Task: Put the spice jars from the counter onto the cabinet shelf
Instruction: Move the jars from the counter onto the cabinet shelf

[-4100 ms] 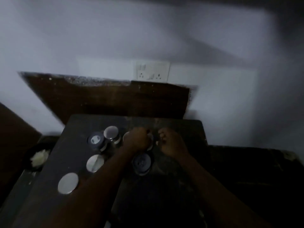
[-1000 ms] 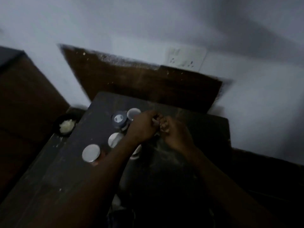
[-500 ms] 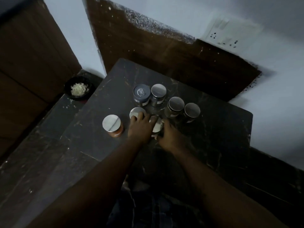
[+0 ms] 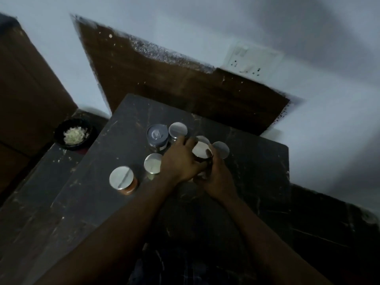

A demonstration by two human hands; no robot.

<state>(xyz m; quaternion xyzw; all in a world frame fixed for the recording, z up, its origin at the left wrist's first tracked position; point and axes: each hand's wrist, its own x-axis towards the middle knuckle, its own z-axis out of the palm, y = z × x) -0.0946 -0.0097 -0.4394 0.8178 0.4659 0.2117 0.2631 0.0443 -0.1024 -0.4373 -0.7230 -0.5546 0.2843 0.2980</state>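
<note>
Spice jar (image 4: 201, 151) with a silver lid sits between both hands above the middle of the counter (image 4: 257, 165); can't tell if its base touches the stone, hands cover it. Left hand (image 4: 181, 162) wraps the jar's left side, fingers curled over toward the lid rim. Right hand (image 4: 218, 174) cups the right and near side, fingers closed round the body, so both hands clamp the same jar and only its lid and a strip of dark wall show. Six more jars crowd it. Dark-lidded jar (image 4: 157, 136) is behind-left, with the rear silver-lidded jar (image 4: 177, 130) just beside it on the right. Half-hidden jar (image 4: 203, 138) stands straight behind the held one, mostly covered by it. Rightmost jar (image 4: 221, 150) is just beyond the right hand's fingers. Near silver-lidded jar (image 4: 152, 163) is tight against the left hand's wrist side. Orange-filled jar (image 4: 122, 179) stands a little apart, front-left. All upright, lids on. Black bowl (image 4: 61, 128) with pale chopped bits is on the lower ledge to the far left, well apart. Brown backsplash panel (image 4: 174, 85) runs behind the counter, white wall socket (image 4: 253, 60) above its right part, brown cabinet side (image 4: 24, 89) at the left edge. Dim light, details soft.
</note>
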